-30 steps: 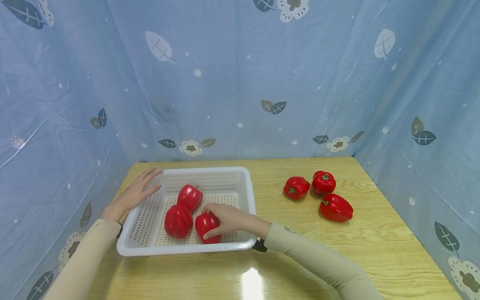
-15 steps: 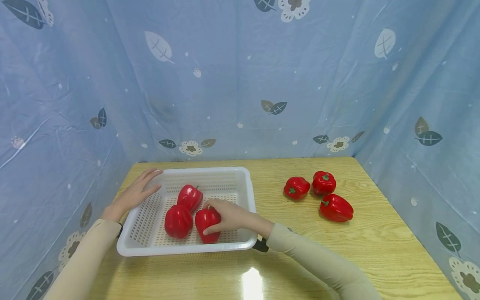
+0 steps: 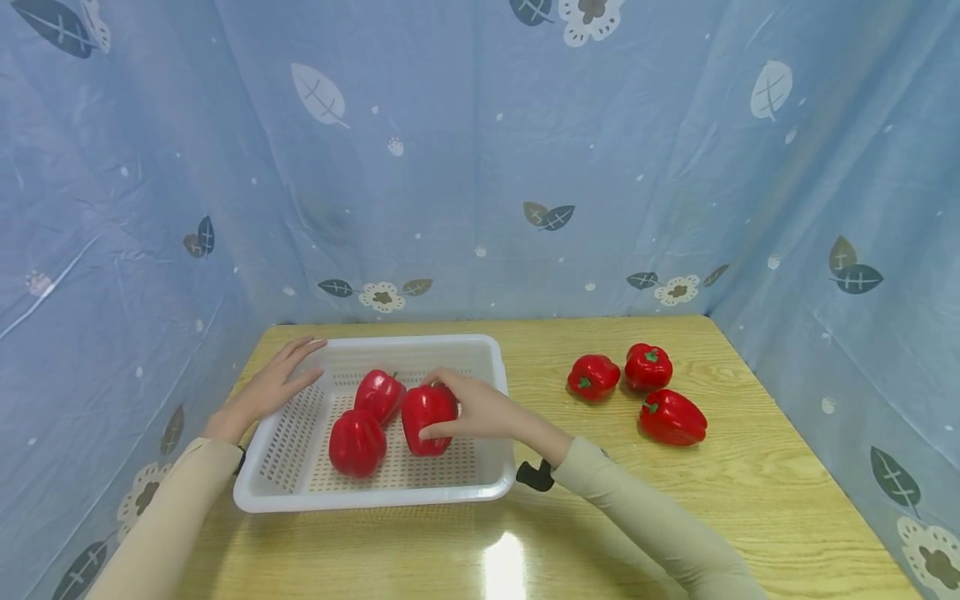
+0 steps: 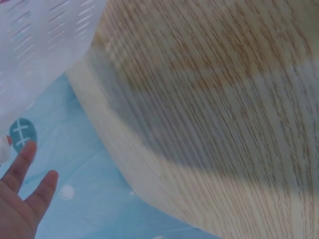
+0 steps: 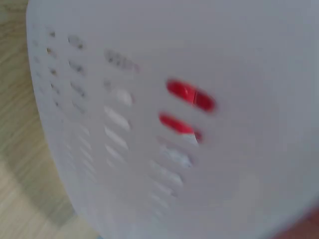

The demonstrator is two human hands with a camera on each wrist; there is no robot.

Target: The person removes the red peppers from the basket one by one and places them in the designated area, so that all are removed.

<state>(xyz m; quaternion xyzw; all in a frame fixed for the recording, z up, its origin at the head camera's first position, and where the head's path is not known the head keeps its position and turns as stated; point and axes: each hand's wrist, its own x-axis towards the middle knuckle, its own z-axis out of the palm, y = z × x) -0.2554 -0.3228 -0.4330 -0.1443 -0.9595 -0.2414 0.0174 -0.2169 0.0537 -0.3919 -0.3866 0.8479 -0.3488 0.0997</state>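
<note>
My right hand (image 3: 480, 407) grips a red bell pepper (image 3: 423, 414) inside the white slotted plastic basket (image 3: 375, 498), thumb on its near side. Two more red bell peppers, a near one (image 3: 357, 443) and a far one (image 3: 379, 395), lie against each other to its left. At the basket's left side, my left hand (image 3: 268, 390) rests on the rim with its fingers extended. The left wrist view has spread fingers (image 4: 42, 191) beside the basket wall (image 4: 47, 42). In the right wrist view the basket wall (image 5: 239, 169) hides most of the hand; red shows through the slots.
On the right of the wooden table (image 3: 570, 500) sit three red bell peppers: a left one (image 3: 593, 377), a back one (image 3: 648, 367) and a front one (image 3: 672, 417). A blue patterned curtain (image 3: 450, 167) encloses the back and sides.
My right hand has moved the gripped bell pepper away from the basket's near side, farther back and slightly right. The left hand and the other peppers have stayed put.
</note>
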